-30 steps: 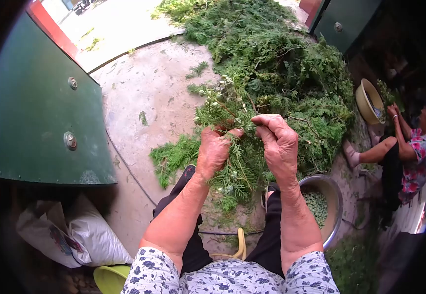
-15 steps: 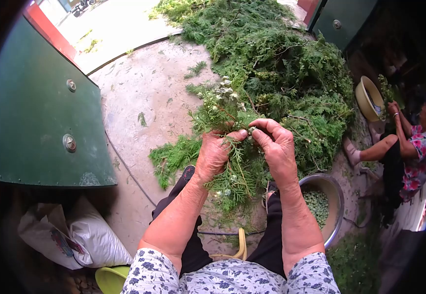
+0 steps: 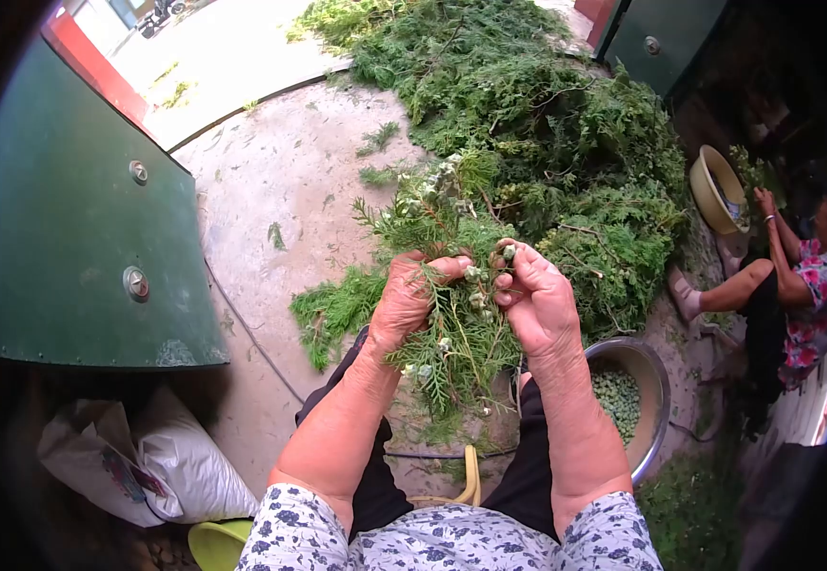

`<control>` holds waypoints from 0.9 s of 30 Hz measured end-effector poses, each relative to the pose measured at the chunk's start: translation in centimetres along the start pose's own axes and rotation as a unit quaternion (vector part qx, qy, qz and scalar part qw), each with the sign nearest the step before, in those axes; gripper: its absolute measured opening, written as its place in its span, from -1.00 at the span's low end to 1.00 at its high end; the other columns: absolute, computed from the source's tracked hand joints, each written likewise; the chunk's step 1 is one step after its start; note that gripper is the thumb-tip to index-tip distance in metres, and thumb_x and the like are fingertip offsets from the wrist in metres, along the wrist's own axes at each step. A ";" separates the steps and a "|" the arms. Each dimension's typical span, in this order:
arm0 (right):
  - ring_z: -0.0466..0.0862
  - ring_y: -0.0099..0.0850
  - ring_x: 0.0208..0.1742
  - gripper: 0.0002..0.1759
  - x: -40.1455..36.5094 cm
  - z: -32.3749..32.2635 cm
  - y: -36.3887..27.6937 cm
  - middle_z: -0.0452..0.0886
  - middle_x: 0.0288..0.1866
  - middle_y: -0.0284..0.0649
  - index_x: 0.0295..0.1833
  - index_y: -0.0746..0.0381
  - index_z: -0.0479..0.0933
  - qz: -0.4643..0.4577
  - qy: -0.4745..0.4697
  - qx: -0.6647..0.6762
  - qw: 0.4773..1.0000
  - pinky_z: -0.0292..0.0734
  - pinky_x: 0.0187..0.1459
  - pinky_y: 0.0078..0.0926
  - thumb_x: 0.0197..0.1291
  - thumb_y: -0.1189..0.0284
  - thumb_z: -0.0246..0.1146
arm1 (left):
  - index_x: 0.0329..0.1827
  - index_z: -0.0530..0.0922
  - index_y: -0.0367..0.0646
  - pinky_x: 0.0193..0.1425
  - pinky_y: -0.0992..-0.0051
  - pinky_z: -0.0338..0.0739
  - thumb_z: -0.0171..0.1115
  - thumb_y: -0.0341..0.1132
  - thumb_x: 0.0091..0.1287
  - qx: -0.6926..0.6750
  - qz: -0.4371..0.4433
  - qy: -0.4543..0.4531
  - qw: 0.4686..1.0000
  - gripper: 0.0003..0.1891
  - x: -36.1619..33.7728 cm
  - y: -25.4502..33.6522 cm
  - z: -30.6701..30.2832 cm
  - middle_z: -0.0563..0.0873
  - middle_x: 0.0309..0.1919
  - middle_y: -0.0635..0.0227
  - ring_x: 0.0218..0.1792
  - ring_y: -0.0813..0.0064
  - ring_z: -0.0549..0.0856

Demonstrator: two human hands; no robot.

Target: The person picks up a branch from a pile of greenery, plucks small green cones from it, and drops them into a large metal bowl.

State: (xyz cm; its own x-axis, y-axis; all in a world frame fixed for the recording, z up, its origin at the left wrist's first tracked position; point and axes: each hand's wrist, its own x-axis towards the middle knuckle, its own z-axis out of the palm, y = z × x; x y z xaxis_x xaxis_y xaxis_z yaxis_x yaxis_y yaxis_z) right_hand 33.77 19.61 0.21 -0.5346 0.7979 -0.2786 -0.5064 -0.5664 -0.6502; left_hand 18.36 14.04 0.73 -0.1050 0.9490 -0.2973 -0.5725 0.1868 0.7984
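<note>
My left hand (image 3: 408, 303) is closed round a leafy cypress branch (image 3: 451, 347), whose green sprays hang below and rise above the fist. Pale green cones dot the branch, several near its top and a few lower down. On its right side, my right hand (image 3: 545, 309) has thumb and fingers pinched round a small green cone (image 3: 508, 252). More cones sit just left of those fingertips. By my right forearm stands a metal basin (image 3: 661, 381) partly filled with green cones (image 3: 616, 402).
A large heap of cut branches (image 3: 566, 143) spreads ahead and right. Green metal doors (image 3: 80, 228) stand at left, above white sacks (image 3: 189, 462) and a lime-green basin (image 3: 215, 544). A cable (image 3: 256, 333) crosses the floor. At right another person sits by a yellowish basin (image 3: 713, 195).
My right hand has turned and shifted slightly right, and a cone now shows between its fingertips. My left hand keeps its grip while the branch has tilted a little.
</note>
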 end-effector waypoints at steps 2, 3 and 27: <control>0.47 -0.56 -0.39 -0.81 0.2 0.2 -0.7 0.49 -0.35 -0.32 -0.06 0.32 0.44 -0.013 -0.012 0.070 0.997 0.33 -0.41 -0.66 0.24 0.51 0.10 | -0.23 0.61 -0.29 -0.31 0.59 0.55 0.27 -0.42 0.14 -0.009 0.008 0.007 1.000 -0.83 -0.3 -0.1 0.3 0.67 -0.40 0.38 -0.42 0.61 0.63; 0.49 -0.52 -0.37 -0.80 0.0 0.9 -1.2 0.49 -0.32 -0.28 -0.05 0.34 0.42 -0.028 -0.010 0.070 0.997 0.36 -0.39 -0.64 0.22 0.54 0.09 | -0.22 0.61 -0.28 -0.29 0.60 0.51 0.29 -0.40 0.15 0.014 0.041 0.008 0.999 -0.82 -0.2 -0.6 0.2 0.67 -0.36 0.40 -0.38 0.64 0.61; 0.50 -0.59 -0.45 -0.89 -0.1 2.4 -2.6 0.52 -0.35 -0.26 -0.15 0.33 0.44 -0.102 0.012 0.024 0.994 0.35 -0.51 -0.71 0.26 0.52 0.12 | -0.25 0.60 -0.24 -0.33 0.63 0.43 0.32 -0.36 0.16 0.049 0.088 0.055 0.993 -0.84 -0.2 -1.1 0.6 0.63 -0.41 0.49 -0.40 0.70 0.55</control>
State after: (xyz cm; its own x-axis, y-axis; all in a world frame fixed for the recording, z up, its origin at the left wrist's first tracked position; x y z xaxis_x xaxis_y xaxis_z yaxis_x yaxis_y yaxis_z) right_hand 33.51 20.47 3.67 -0.4010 0.9017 -0.1615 -0.6346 -0.4006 -0.6609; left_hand 19.47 13.79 0.25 -0.2886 0.9365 -0.1994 -0.4552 0.0489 0.8890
